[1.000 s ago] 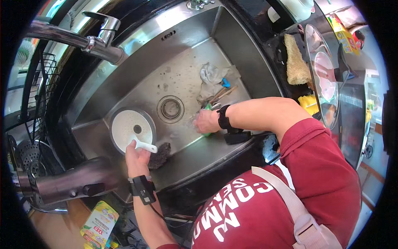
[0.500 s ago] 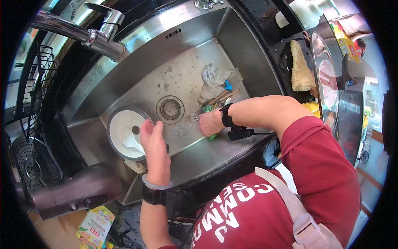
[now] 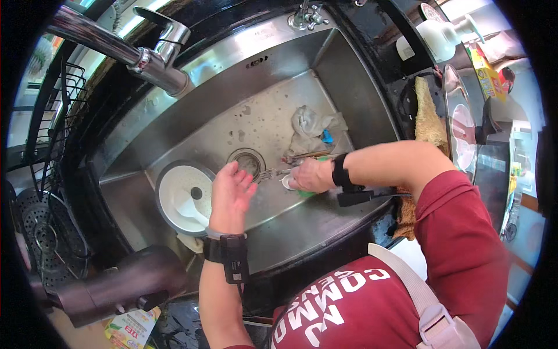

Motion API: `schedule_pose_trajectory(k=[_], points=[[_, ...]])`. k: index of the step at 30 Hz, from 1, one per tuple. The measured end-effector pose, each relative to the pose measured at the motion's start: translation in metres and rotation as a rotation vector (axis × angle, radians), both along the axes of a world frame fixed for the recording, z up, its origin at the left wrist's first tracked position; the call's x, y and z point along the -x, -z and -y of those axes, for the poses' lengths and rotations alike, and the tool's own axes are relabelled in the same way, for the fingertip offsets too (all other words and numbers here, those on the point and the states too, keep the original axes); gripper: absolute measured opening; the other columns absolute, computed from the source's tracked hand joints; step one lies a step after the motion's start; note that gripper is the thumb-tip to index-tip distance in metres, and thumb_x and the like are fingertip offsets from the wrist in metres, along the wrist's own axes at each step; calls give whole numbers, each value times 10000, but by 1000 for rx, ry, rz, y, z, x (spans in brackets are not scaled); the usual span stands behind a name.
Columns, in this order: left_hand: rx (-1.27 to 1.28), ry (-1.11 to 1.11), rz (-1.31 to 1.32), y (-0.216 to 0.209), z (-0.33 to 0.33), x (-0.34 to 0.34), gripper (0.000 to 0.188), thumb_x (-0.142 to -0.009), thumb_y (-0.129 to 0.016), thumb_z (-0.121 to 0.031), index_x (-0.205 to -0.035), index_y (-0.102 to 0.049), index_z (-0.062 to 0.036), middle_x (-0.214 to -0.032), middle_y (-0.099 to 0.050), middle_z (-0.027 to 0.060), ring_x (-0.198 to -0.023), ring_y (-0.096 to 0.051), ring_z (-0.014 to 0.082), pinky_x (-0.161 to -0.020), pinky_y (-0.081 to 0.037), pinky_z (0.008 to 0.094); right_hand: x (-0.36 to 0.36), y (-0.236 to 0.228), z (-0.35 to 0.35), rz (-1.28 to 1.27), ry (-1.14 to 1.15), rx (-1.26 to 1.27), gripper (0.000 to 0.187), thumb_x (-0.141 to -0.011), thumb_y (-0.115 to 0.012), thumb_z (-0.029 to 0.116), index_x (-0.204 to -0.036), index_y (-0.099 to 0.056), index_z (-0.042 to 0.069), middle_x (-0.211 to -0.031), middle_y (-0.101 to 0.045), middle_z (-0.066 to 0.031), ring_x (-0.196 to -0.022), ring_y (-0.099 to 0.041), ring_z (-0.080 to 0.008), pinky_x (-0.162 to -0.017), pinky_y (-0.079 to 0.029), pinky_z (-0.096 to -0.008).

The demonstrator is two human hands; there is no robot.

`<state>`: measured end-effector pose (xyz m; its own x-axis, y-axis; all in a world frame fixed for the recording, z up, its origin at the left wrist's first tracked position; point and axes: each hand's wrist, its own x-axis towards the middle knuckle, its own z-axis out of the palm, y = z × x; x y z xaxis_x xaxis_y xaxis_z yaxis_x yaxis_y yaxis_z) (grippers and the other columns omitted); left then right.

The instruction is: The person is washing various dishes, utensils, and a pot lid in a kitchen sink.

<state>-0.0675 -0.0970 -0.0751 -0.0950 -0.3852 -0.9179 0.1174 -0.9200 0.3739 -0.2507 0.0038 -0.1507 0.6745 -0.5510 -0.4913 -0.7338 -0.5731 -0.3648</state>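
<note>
My left hand (image 3: 231, 195) is raised over the sink, palm up and fingers apart, with nothing in it. Just left of it stands a round pot (image 3: 164, 198), pale inside with a dark rim, and a white spoon (image 3: 189, 207) lies in it. Low over the sink floor, my right hand (image 3: 315, 176) has its fingers curled round a small white round-ended utensil (image 3: 286, 182); its handle is hidden. Fork tines (image 3: 268, 174) stick out beside the fingertips. Something green (image 3: 304, 193) shows below the hand. Chopsticks (image 3: 314, 155) lie beyond it.
A crumpled whitish cloth (image 3: 308, 125) lies in the sink's far right part, near a blue scrap (image 3: 327, 136). The drain (image 3: 249, 160) is between my hands. A faucet (image 3: 168, 75) reaches over the far left rim. A loofah (image 3: 429, 113) lies right of the sink.
My left hand has moved slightly right, and its palm has turned up. My right hand has shifted right, and the white utensil end now shows at its fingertips. The view has shifted slightly.
</note>
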Motion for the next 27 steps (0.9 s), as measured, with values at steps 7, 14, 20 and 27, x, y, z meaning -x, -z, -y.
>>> schedule_pose_trajectory(k=[7, 14, 20, 27], points=[[-14, -45, -113, 8, -13, -14, 462, -853, -561, -244, -1233, -401, -36, -1251, -423, 174, -1121, -436, 300, -942, -366, 479, -15, 17, 11, 15, 249, 222, 310, -736, -591, 128, -1028, -524, 48, -816, -602, -132, -757, -640, -286, -587, -493, -407], [60, 114, -125, 9, -47, -7, 367, -899, -535, -251, -1194, -459, -47, -1146, -511, 82, -1027, -501, 237, -858, -415, 441, -31, -48, 32, 287, 811, -149, 357, -665, -668, 181, -966, -555, 26, -852, -628, -201, -809, -614, -379, -672, -479, -468], [155, 18, -232, -10, -49, -11, 241, -970, -410, -202, -1137, -461, -36, -1074, -534, 106, -884, -573, 221, -736, -512, 436, -25, -114, 33, 659, 705, -336, 389, -685, -657, 184, -984, -545, -39, -929, -618, -229, -878, -611, -373, -747, -491, -433], [330, 393, -447, -52, -58, -11, 364, -754, -465, 67, -1108, -459, -19, -857, -537, 73, -643, -531, 152, -535, -466, 284, -28, -114, 38, 878, 682, -301, 674, -750, -604, 151, -1323, -305, -40, -1144, -534, -263, -1048, -555, -360, -883, -452, -376]])
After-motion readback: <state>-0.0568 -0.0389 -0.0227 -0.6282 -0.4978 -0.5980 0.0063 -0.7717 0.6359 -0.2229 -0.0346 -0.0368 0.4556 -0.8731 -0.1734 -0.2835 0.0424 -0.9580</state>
